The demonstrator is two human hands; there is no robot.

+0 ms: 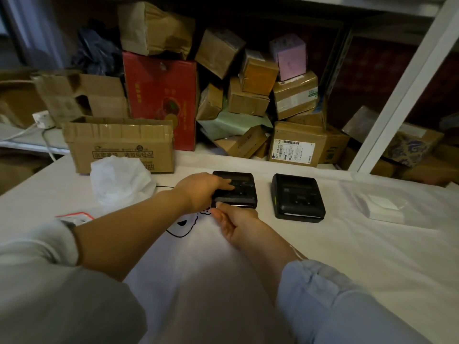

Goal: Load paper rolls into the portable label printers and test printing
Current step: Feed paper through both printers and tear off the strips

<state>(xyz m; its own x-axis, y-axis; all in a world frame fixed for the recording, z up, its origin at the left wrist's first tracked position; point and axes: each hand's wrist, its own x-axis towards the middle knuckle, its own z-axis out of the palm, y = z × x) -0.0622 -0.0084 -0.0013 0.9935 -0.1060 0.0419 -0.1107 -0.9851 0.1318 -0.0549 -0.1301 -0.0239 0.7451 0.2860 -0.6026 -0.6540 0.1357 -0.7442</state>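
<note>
At the far left, a red-edged packet [74,218] is seen lying on the white cloth-covered table [323,256], partly hidden behind the left forearm. Further along, a crumpled white plastic bag [119,180] is set in front of an open cardboard box [119,142], behind which a red carton [160,100] is stood upright. The left hand [198,192] is laid on the left side of the left printer [236,188], with the fingers stretched out flat across its top panel, one fingertip touching the button area. The printer's near edge is met by the right hand [236,223], palm turned leftward, fingers loosely curled and thumb pressed to the front slot, where a thin pale strip is glimpsed; whether anything is pinched cannot be told. The right printer [298,197] is placed just beside the first, closed and untouched. Behind both, stacked parcels [295,95] are piled on the shelf. Toward the right, a clear pouch of white paper [383,207] is left on the cloth.
</note>
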